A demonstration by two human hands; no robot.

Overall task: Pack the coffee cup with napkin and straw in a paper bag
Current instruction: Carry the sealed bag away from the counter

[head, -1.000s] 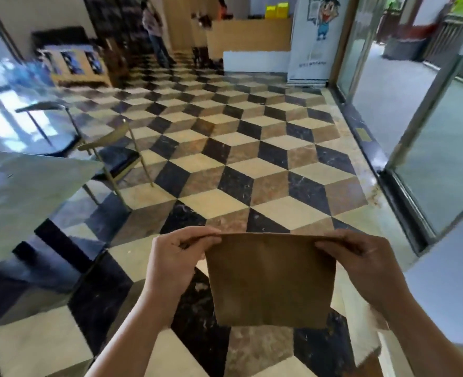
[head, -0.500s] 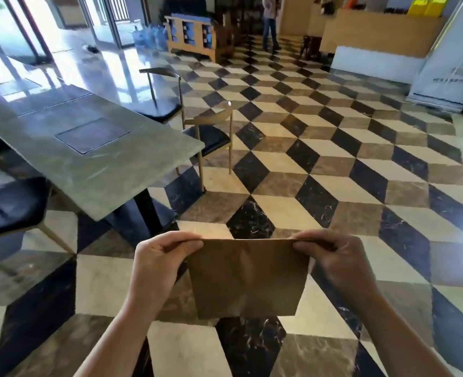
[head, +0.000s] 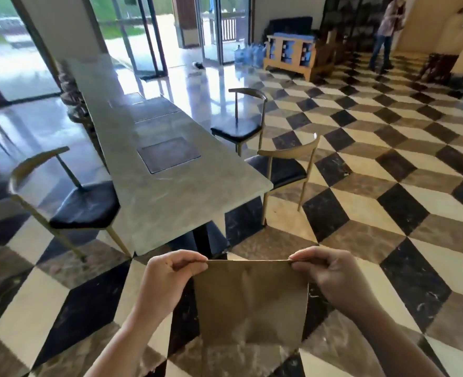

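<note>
A flat brown paper bag (head: 250,303) hangs in front of me over the chequered floor, held by its top edge. My left hand (head: 167,281) pinches the top left corner. My right hand (head: 331,278) pinches the top right corner. The bag's mouth looks closed and flat. No coffee cup, napkin or straw is in view.
A long grey marble table (head: 170,186) stretches away ahead on the left, its near end just beyond my hands. Black-seated chairs stand on its left (head: 70,202) and right (head: 282,170). A person (head: 388,31) stands far back right near a wooden rack (head: 293,55).
The view has swung left, bringing the long table into full view ahead. Both hands keep hold of the bag's top corners; the bag stays flat.
</note>
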